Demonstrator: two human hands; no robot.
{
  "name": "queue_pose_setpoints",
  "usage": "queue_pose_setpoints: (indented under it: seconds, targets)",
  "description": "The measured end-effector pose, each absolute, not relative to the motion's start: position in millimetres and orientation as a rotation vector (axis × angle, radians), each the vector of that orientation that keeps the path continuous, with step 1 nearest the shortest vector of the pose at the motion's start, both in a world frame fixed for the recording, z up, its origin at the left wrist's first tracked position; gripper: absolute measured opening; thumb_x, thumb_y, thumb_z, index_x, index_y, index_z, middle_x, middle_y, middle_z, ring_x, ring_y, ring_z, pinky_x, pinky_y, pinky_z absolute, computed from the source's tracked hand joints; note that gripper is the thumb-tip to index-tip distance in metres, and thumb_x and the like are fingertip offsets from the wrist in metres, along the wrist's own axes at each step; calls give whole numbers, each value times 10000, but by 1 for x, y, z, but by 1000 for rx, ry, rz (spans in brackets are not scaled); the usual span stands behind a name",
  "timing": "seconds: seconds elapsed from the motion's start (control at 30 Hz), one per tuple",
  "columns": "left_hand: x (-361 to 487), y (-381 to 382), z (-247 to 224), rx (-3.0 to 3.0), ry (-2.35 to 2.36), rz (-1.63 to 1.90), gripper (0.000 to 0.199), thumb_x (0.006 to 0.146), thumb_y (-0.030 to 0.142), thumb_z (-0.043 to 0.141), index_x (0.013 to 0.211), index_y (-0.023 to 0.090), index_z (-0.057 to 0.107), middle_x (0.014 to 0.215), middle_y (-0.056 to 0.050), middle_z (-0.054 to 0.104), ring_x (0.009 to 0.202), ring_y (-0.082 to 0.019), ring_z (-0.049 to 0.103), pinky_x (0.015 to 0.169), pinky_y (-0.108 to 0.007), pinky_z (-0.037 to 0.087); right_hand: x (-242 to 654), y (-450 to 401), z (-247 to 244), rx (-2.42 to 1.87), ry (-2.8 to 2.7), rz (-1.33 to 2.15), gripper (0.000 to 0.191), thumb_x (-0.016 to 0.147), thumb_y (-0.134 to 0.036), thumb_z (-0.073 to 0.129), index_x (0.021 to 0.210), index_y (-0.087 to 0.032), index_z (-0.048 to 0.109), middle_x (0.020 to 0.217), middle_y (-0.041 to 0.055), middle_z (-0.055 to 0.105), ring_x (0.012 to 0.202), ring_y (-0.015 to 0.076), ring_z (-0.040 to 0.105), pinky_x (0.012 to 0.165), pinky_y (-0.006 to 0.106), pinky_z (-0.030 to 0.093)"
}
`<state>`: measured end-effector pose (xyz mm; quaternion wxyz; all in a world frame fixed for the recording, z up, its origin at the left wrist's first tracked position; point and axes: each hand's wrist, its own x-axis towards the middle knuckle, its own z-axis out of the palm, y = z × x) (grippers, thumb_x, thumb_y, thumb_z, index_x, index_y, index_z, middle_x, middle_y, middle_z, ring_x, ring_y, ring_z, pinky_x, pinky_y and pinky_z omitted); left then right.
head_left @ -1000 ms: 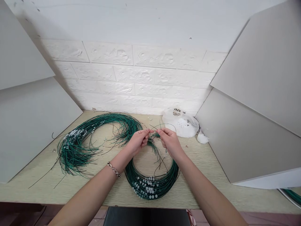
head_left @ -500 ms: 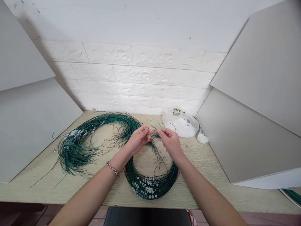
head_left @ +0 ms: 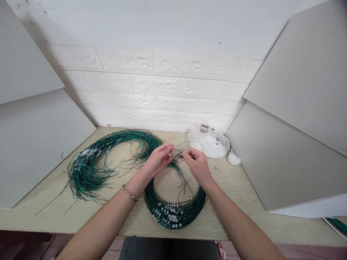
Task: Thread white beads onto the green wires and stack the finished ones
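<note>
Hands [head_left: 159,161] w/ wires [head_left: 187,143] over coil [head_left: 191,213]

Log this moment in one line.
left hand: at thin wires; right hand: pinching thin wires; front: green coil; back right: plastic bag

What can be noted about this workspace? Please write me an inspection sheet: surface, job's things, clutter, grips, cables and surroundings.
Surface: pale wood-grain table, small crumbs toward the back.
Job's things: round coil of green and black wires with white pieces near the front edge; longer curved bundle at left, also with white pieces, loose ends spread.
Clutter: clear plastic bag with white contents; smaller white lump beside it.
Grips: left grip and right grip, bare hands, each pinching thin strands; details too small to tell.
Cables: green and white lengths at the right edge; power cable: nothing seen for certain.
Surroundings: white brick-pattern wall behind, grey panels both sides.
</note>
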<state>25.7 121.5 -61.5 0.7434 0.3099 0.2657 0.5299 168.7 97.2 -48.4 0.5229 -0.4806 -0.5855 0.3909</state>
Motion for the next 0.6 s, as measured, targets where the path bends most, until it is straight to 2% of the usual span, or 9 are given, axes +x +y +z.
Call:
queue_pose_setpoints:
  seconds: [0.2, 0.6]
  targets:
    - [26, 122, -64, 663, 561, 1172, 132, 646, 137, 635, 768, 120, 589, 663, 9, 523, 532, -27, 471, 519, -147, 441, 167, 95, -47, -1162, -1420, 901, 169, 664, -224, 492, 519, -144, 454, 447, -53, 335, 435, 58, 291, 412, 190, 229]
    - [26, 121, -63, 650, 560, 1157, 140, 636, 128, 640, 763, 111, 586, 670, 7, 518, 526, -26, 466, 520, -152, 449, 167, 94, -48, -1176, -1415, 880, 154, 659, -226, 489, 529, -144, 471, 443, -55, 335, 431, 60, 289, 408, 191, 227]
